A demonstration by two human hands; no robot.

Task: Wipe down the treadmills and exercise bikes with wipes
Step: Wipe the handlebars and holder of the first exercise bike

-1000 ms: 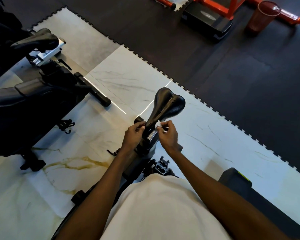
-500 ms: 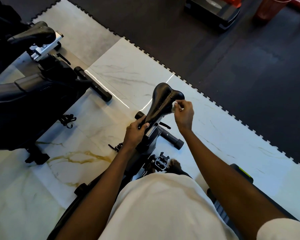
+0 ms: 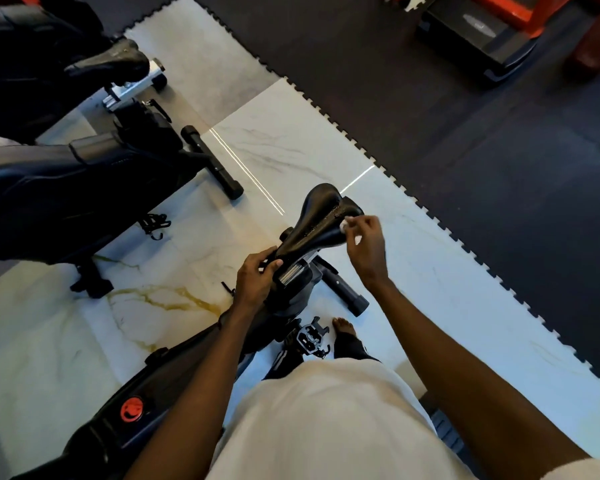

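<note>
A black bike saddle [image 3: 321,220] stands in the middle of the view on its exercise bike [image 3: 174,382], whose frame runs down to the lower left. My left hand [image 3: 255,280] grips the narrow nose of the saddle and the seat post under it. My right hand [image 3: 366,242] pinches a small white wipe [image 3: 344,226] and holds it against the saddle's right rear edge. Most of the wipe is hidden inside my fingers.
A second exercise bike [image 3: 66,174] with its own saddle [image 3: 111,62] fills the left side. A bike pedal [image 3: 310,337] and my bare foot [image 3: 343,329] are below the saddle. Black mat flooring [image 3: 465,150] lies to the right, with a black step [image 3: 478,39] and red frame at the far top.
My right hand has slid the wipe from the saddle's nose near my left hand back along its right side to the wide rear. My left hand keeps its grip on the nose.
</note>
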